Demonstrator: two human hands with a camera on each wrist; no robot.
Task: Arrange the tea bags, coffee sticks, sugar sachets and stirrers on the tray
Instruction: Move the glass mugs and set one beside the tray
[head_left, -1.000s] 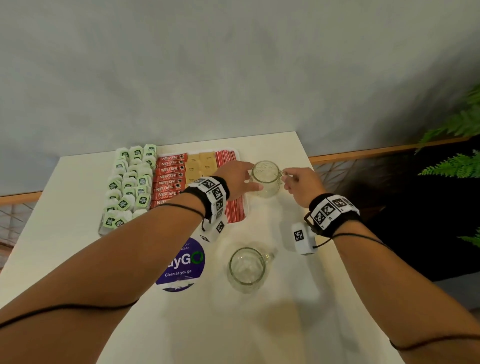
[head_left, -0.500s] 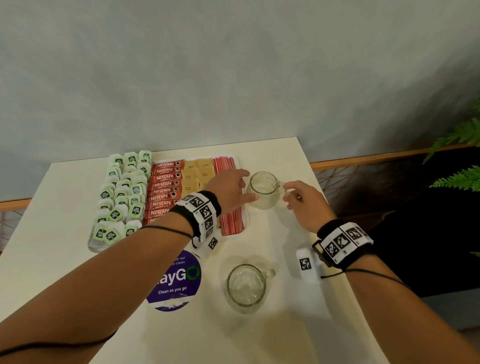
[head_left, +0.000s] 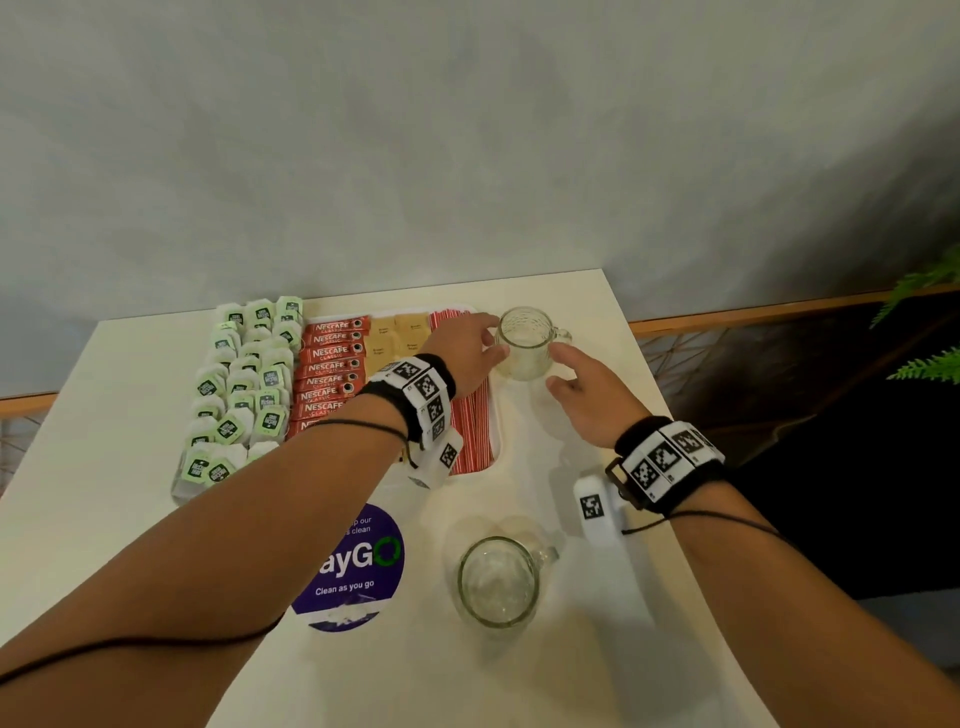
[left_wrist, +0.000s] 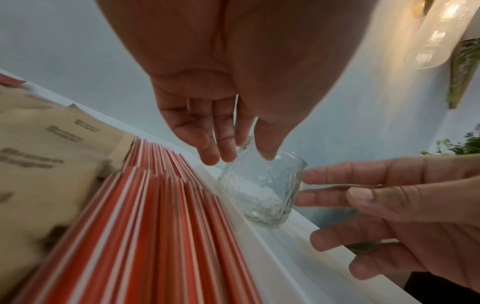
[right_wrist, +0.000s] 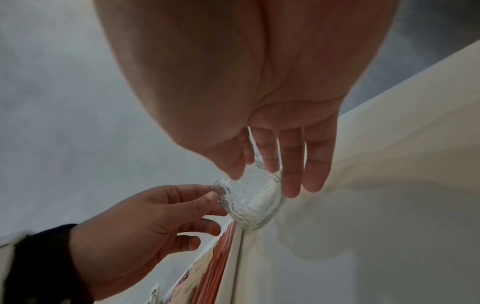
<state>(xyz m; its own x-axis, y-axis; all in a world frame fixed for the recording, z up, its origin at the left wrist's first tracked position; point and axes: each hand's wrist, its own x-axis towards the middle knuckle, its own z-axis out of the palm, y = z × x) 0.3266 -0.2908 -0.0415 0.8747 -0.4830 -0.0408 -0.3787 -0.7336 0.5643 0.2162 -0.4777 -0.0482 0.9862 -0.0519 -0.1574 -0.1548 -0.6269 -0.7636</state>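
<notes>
Only our head view shows tea bags (head_left: 244, 384); stirrers (head_left: 472, 431) point away from us. Our relaxed left hand (head_left: 462, 353) touches a mug (head_left: 524, 345); right hand (head_left: 592, 400) spreads wide.

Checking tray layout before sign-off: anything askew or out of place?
Only the tea bags: they lie tilted and overlapping, looser than the straight coffee sticks beside them. Nothing looks spilled or damaged.

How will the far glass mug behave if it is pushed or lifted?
Probably rigid and breakable: the mug is clear textured glass. Likely heavy for its size; the base looks thick. Pushed, it should slide rather than tip, being squat on a smooth table.
</notes>
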